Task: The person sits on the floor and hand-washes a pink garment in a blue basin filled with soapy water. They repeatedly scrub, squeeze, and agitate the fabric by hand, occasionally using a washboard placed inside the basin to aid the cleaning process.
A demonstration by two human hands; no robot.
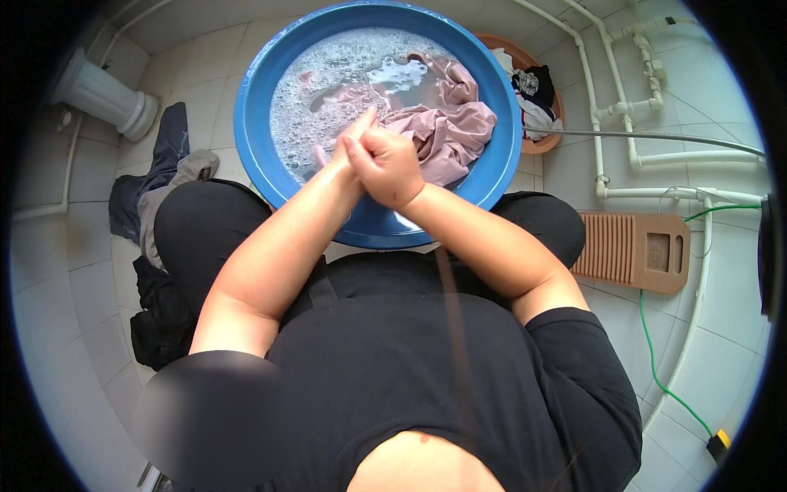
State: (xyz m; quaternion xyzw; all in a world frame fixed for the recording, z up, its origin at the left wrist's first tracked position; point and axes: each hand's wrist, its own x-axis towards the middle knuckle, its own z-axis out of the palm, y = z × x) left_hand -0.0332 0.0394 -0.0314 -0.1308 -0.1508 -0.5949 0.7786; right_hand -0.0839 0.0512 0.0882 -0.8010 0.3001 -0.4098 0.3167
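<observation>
Both of my hands are together over the near part of a round blue basin (252,139). My right hand (390,168) is closed around my left hand (359,126), with its thumb lying across it. Only part of the left hand shows; most of its fingers are hidden. Beyond and to the right of my hands, a wet pink garment (451,131) lies bunched in the water, partly above the surface. Foamy suds (299,98) cover much of the water, thickest on the left.
A brown washboard (631,252) lies to the right, near white pipes (627,115) and a green cord (656,369). An orange tub (551,146) of clothes stands behind the basin. Dark and grey clothes (168,168) lie on the left floor, near a white pedestal (106,97).
</observation>
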